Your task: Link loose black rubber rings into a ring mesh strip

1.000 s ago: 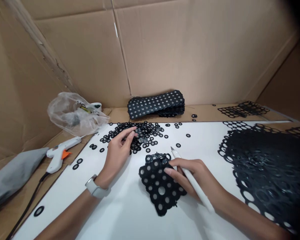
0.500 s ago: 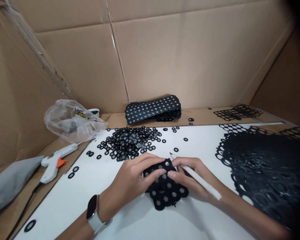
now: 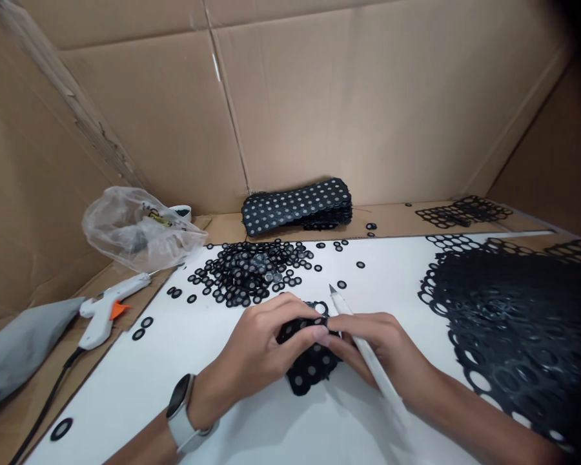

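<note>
My left hand (image 3: 264, 339) pinches a small black sheet with pale grey dots (image 3: 312, 371) between thumb and fingers, above the white board. The sheet bends, and an open ring shows at its far edge. My right hand (image 3: 382, 342) is closed around a slim white craft knife (image 3: 375, 365), whose dark pointed tip faces away from me. Its thumb and index finger are also at the sheet's right edge, against my left fingertips. The fingers partly hide the sheet.
Loose black rings (image 3: 242, 274) lie heaped on the white board (image 3: 174, 368). A dotted stack (image 3: 295, 206) leans against the cardboard wall. Black perforated sheets (image 3: 513, 323) cover the right side. A glue gun (image 3: 107, 307) and plastic bag (image 3: 140, 229) lie at left.
The dotted sheet has folded and tilted, showing an open ring at its far edge. My right hand has turned slightly, and the knife's tip now points farther forward.
</note>
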Demonstrator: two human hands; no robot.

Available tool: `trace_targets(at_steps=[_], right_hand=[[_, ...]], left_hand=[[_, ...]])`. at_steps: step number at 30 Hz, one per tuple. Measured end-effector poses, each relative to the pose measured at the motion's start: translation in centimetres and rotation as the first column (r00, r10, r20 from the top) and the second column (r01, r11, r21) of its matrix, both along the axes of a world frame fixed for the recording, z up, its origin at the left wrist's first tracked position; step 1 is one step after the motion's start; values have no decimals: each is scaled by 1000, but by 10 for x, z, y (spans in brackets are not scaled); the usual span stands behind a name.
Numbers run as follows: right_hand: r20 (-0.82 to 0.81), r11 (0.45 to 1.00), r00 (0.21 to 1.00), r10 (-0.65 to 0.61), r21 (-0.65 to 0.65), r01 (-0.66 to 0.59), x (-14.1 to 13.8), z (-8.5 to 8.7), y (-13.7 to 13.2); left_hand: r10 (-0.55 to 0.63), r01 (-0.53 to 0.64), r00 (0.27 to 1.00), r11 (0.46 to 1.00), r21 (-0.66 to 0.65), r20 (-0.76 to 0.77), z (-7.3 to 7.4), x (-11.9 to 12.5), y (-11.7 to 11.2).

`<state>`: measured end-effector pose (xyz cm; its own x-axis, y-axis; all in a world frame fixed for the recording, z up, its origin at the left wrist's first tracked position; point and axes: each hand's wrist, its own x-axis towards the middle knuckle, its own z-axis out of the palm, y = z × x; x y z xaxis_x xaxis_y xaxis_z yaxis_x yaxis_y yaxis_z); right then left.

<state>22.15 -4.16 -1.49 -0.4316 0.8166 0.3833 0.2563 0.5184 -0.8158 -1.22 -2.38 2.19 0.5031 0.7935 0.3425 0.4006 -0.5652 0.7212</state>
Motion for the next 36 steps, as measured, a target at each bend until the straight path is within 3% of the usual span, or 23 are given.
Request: trace_targets(at_steps=[5, 9, 11, 15, 19, 22, 26, 29, 32, 36], right_hand=[[-57, 996, 996, 74, -54, -77, 2, -2, -3], [-50, 997, 996, 75, -18, -76, 1, -6, -3], [-29, 1000, 1000, 0, 19, 0, -1, -4, -2], [26, 997, 997, -72, 39, 71, -2, 6, 1], [174, 994, 980, -98, -28, 105, 5, 10, 5], [257, 990, 961, -100, -72, 122, 9, 9, 8], [198, 986, 978, -68, -137, 96, 10, 7, 11], [66, 980, 997, -31, -195, 43, 10, 7, 11], [-41, 977, 999, 3, -213, -12, 10, 10, 10], [-37, 979, 999, -5, -203, -3, 10, 14, 8]], left_hand=[[-8, 12, 1000, 981, -194, 24, 4, 2, -4], [42, -9, 993, 955, -295, 106, 2, 4, -2], [122, -79, 983, 956, -283, 136, 1, 3, 3], [377, -343, 899, 923, -178, 222, -7, -13, 28], [494, -475, 865, 863, -173, 91, -17, -30, 45], [530, -531, 847, 845, -58, -33, -16, -26, 38], [418, -415, 908, 907, 76, -24, -6, -7, 14], [185, -182, 983, 969, 168, -2, -3, -1, 1], [13, -10, 1000, 974, 227, -13, -7, -1, -3], [17, -16, 1000, 971, 240, -3, -10, -3, -2]])
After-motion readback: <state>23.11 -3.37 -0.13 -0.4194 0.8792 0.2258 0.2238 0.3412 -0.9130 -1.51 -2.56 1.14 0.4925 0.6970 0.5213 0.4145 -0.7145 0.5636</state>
